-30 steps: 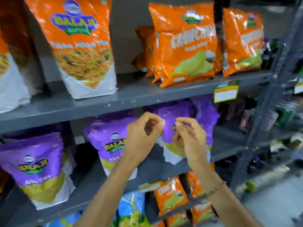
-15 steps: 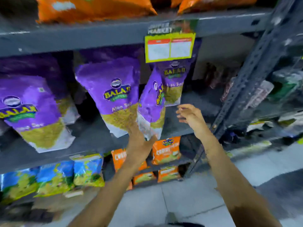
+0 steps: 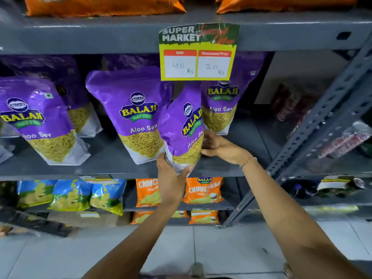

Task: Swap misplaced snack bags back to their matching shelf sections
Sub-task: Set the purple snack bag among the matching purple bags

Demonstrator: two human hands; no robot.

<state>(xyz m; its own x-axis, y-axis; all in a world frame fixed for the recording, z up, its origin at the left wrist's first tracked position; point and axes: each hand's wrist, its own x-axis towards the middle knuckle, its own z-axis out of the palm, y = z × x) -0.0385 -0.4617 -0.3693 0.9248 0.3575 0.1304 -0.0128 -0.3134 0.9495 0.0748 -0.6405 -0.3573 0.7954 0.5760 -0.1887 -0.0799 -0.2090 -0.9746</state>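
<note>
A purple Balaji Aloo Sev bag [image 3: 184, 125] stands tilted at the front of the grey middle shelf [image 3: 108, 170]. My left hand [image 3: 171, 178] grips its bottom left corner from below. My right hand [image 3: 219, 147] presses against its right side near the base. More purple Aloo Sev bags flank it: one just left [image 3: 134, 113], one behind on the right [image 3: 221, 105], one at far left [image 3: 34, 117]. Orange Crunchem bags [image 3: 203, 191] sit on the shelf below, partly hidden by my left forearm.
A yellow price tag [image 3: 198, 55] hangs from the upper shelf edge, above the held bag. Blue snack bags [image 3: 70, 195] lie on the lower shelf at left. Orange bags [image 3: 104, 6] line the top shelf. A perforated grey upright [image 3: 326, 109] slants at right. Tiled floor lies below.
The view dropped from the upper shelves toward the purple row. Both hands, first pinched together with nothing in them, then reaching, now hold the tilted purple bag.
</note>
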